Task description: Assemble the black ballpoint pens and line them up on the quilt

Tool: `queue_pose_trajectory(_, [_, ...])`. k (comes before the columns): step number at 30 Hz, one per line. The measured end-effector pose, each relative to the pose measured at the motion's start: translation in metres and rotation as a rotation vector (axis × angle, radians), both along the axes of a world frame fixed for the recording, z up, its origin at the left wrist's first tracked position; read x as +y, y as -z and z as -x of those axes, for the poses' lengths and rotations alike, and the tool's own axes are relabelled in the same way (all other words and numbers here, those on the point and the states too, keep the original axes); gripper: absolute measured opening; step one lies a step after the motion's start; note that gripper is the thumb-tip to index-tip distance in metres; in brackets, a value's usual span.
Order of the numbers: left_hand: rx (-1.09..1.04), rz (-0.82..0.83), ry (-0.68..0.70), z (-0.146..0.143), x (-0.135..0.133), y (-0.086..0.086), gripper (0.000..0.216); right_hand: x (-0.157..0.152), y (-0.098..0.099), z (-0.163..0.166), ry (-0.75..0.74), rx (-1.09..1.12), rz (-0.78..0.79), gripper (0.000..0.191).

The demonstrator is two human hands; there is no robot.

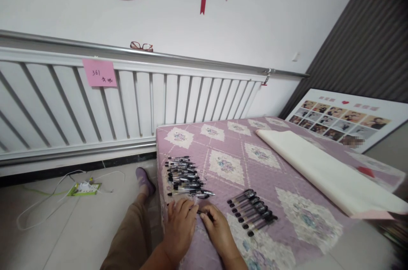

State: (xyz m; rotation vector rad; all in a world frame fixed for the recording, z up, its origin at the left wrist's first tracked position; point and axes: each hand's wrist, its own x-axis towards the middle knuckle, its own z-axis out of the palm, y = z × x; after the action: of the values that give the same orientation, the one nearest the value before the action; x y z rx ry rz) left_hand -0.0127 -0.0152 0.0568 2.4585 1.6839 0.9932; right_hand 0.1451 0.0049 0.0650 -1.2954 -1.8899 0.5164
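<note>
My left hand (181, 224) and my right hand (217, 228) meet low over the near side of the bed. Between their fingertips a short dark length of a pen (199, 212) shows, with both hands closed on it; the rest is hidden by the fingers. Just beyond my left hand lies a loose pile of clear-barrelled pens (185, 176) with black ends. To the right of my right hand, several similar pens (253, 211) lie side by side in a slanted row.
A purple floral cover (204, 151) lies under the pens. A cream rolled sheet (318, 172) rests at the right, near a photo board (341, 119). Beyond the bed is a white radiator (178, 96) with glasses (141, 46) above it. A power strip (83, 189) with cables lies on the floor.
</note>
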Motion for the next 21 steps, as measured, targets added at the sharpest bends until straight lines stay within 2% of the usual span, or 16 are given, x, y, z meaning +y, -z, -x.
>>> queue_pose_trajectory(6, [0.075, 0.213, -0.037, -0.005, 0.006, 0.005, 0.024, 0.000, -0.005, -0.001, -0.030, 0.007, 0.048, 0.021])
queue_pose_trajectory(10, [0.080, 0.242, -0.050, -0.005, 0.005, 0.004, 0.027, 0.003, -0.005, -0.001, -0.012, 0.015, 0.062, 0.032])
queue_pose_trajectory(15, [0.068, 0.307, -0.079, -0.004, 0.004, -0.001, 0.029, 0.010, -0.003, 0.001, -0.018, -0.102, 0.074, 0.032])
queue_pose_trajectory(21, [0.052, 0.362, -0.073, -0.003, 0.003, -0.008, 0.029, 0.024, 0.005, 0.006, 0.090, -0.037, 0.064, 0.033])
